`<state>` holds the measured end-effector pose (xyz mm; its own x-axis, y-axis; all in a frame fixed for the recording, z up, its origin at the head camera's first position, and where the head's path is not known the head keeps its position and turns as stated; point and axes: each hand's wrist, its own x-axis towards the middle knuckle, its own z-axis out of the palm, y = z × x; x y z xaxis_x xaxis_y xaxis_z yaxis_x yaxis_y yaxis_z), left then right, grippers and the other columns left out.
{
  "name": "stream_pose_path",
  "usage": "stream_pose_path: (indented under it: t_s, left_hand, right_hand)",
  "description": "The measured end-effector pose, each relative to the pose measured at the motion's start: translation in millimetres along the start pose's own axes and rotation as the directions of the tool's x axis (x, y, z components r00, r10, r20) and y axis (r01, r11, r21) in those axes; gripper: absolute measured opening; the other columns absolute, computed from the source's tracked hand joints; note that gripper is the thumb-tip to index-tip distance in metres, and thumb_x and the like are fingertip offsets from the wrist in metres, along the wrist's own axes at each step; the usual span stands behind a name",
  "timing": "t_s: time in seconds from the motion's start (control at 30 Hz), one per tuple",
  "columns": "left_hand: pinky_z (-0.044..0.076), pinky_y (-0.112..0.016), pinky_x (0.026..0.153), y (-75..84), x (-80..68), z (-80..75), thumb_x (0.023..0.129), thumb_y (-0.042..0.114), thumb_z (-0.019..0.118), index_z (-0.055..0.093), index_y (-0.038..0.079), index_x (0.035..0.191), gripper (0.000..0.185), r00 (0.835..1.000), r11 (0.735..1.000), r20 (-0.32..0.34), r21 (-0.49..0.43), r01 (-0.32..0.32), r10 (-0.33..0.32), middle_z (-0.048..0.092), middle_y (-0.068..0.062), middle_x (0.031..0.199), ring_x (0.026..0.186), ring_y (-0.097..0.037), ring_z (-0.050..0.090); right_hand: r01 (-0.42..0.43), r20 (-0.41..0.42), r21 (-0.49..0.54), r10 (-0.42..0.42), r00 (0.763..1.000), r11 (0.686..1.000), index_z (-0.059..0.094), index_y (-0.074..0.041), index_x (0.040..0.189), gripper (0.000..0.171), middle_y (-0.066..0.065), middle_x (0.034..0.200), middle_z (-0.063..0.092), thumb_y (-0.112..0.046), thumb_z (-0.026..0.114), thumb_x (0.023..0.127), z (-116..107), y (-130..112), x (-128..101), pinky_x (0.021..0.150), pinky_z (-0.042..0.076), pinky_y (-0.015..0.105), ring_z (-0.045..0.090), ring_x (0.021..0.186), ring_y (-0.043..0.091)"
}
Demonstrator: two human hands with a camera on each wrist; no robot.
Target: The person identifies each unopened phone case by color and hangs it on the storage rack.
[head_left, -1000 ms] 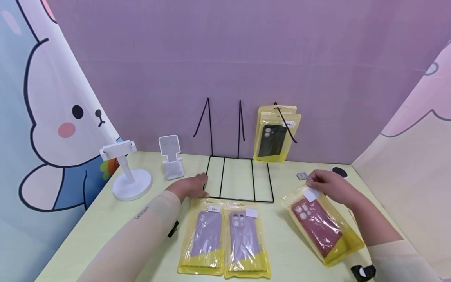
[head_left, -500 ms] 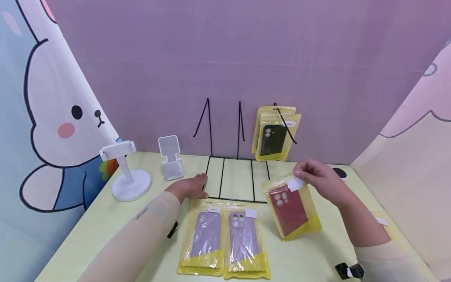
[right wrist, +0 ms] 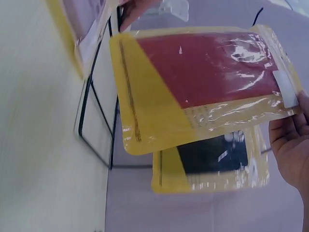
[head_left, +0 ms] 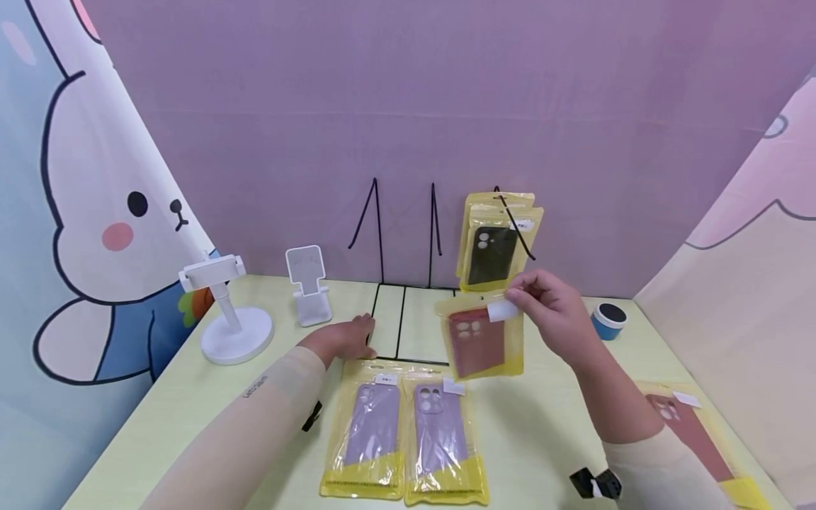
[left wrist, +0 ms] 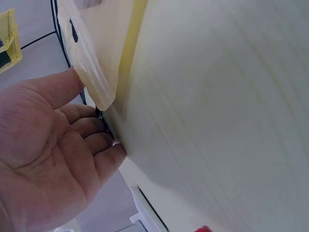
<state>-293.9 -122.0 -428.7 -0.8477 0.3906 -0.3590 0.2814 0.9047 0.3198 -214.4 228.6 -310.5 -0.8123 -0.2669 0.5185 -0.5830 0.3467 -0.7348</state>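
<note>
A black wire display rack (head_left: pixel 399 322) with upright hooks stands at the back of the table. My left hand (head_left: pixel 344 338) holds the left side of its base, thumb at the front corner. My right hand (head_left: pixel 553 312) pinches the top corner of a yellow-edged clear bag with a red phone case (head_left: pixel 478 341), by its white label. That bag hangs in front of the rack, overlapping the right of its base. From the right hook hang bagged phone cases (head_left: pixel 494 251), the front one black. In the right wrist view, the red phone case's bag (right wrist: pixel 207 72) is seen from behind.
Two bagged lilac phone cases (head_left: pixel 372 432) lie side by side before the rack. Another bagged red phone case (head_left: pixel 691 432) lies at the right edge. A white phone stand (head_left: pixel 237 333) and a smaller one (head_left: pixel 310 283) stand left; a blue jar (head_left: pixel 608 322) stands right.
My right hand has carried the bagged red phone case left and up toward the rack, turning it more upright. The left hand stays at the rack's base.
</note>
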Motion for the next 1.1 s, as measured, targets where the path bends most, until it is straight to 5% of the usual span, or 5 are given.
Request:
stream_pose_path:
  t_s: [0.5,1.1]
  left_hand:
    - [0.013,-0.047,0.124,-2.6,0.9,2.2,0.097,0.033,0.060,0.019,-0.004,0.154,0.079,1.000,1.000,-0.001,0.007,-0.015,0.015,0.011,-0.024,0.162,0.151,-0.037,0.010]
    - [0.013,-0.048,0.124,-0.4,-1.2,-0.5,0.098,0.031,0.059,0.019,-0.006,0.153,0.078,1.000,0.999,-0.006,0.020,-0.029,0.029,0.012,-0.026,0.161,0.150,-0.039,0.012]
  right_hand:
    - [-0.052,-0.094,0.035,0.055,0.994,0.998,0.061,-0.007,0.105,0.019,0.006,0.092,0.056,-0.025,0.063,0.097,37,-27,26,0.060,0.047,0.024,0.049,0.077,0.022]
    - [-0.044,-0.151,0.135,0.065,0.986,0.990,0.062,-0.002,0.102,0.022,0.002,0.079,0.053,-0.023,0.064,0.096,48,-27,54,0.054,0.040,0.023,0.044,0.068,0.014]
